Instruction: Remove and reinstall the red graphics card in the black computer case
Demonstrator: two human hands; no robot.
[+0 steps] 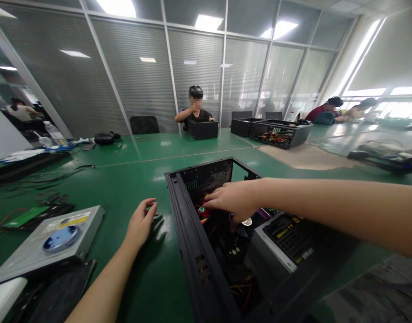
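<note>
A black computer case (177, 197) lies open on the green table in front of me. My right hand (232, 199) reaches down into it, fingers stretched toward red and orange cables (202, 209), thumb apart and lower. Whether the fingertips touch the cables I cannot tell. Below that hand sits a round, shiny part (247, 221). A power supply (271, 249) with a black and yellow label fills the near right of the case. My left hand (143, 222) rests left of the case, over the table, fingers loosely curled and apart from the thumb, holding nothing.
At left lie a silver optical drive (91, 224) with a blue disc-shaped piece on it, a green circuit board (27, 217) and black cables. Across the table a person (197, 110) works at another black case (204, 129). More open cases (300, 134) stand at far right.
</note>
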